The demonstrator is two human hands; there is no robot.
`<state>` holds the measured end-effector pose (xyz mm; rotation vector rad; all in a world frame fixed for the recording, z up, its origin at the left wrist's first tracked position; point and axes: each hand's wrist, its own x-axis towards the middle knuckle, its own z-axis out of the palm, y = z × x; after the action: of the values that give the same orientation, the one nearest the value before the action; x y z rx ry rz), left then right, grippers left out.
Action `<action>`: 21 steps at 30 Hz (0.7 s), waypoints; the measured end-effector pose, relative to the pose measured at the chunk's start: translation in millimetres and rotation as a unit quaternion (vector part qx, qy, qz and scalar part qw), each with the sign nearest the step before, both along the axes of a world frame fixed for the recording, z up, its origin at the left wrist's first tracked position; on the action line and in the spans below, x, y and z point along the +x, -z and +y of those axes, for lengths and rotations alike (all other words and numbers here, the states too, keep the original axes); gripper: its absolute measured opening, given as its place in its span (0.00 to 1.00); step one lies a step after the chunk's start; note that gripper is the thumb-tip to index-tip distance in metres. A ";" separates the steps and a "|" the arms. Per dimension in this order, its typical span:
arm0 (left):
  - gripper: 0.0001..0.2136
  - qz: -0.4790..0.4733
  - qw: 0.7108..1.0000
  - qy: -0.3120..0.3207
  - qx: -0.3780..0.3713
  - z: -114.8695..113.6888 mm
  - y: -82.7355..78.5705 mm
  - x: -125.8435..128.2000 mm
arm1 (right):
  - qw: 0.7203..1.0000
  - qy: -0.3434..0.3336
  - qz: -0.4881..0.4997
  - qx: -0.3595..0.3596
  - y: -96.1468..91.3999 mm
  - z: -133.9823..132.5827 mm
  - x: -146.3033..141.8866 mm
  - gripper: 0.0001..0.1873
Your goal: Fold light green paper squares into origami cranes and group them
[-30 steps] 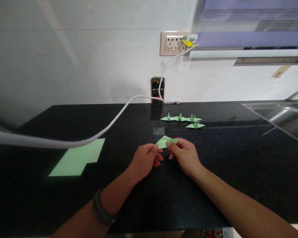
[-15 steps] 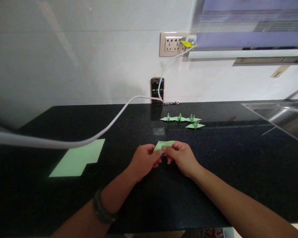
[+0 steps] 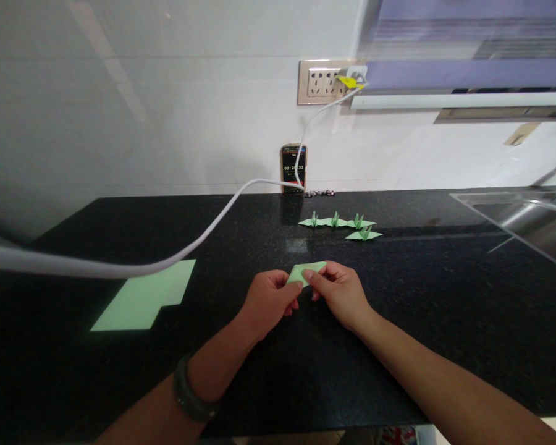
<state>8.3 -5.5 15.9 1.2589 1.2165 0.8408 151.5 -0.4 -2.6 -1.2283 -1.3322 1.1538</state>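
Note:
A small folded piece of light green paper point(image 3: 299, 272) is held between both hands over the black counter. My left hand point(image 3: 267, 301) pinches its lower left corner, thumb on top and fingers underneath. On the right side my right hand point(image 3: 343, 293) grips it, its thumb lying across the paper's face. Fingers hide part of the paper's edges. Beyond the hands, several green paper cranes point(image 3: 335, 220) stand in a row, with one crane point(image 3: 364, 234) set a little nearer. Flat green paper sheets point(image 3: 139, 301) lie to the left.
A phone point(image 3: 293, 173) showing a timer leans on the wall, with a beaded strap point(image 3: 320, 193) beside it. Its white cable point(image 3: 213, 225) sweeps across the left side and up to a wall socket point(image 3: 322, 83). A metal sink point(image 3: 532, 216) is at the right.
My right thumb has shifted slightly up along the folded paper, away from the left thumb. The paper has tilted a little, its right end higher.

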 end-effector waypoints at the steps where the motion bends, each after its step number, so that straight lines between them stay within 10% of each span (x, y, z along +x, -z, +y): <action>1: 0.09 -0.003 1.000 -0.001 -0.002 -0.1 -0.2 -0.3 | 1.000 0.002 -0.003 0.001 -0.2 -0.1 0.3 0.14; 21: 0.09 -0.013 0.999 -0.042 0.012 7.5 2.3 -5.4 | 0.996 0.077 -0.008 0.047 -2.8 5.2 9.3 0.12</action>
<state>2.8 2.0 13.6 1.2198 1.2482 0.9326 160.8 4.8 0.2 -1.2502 -1.2655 0.9643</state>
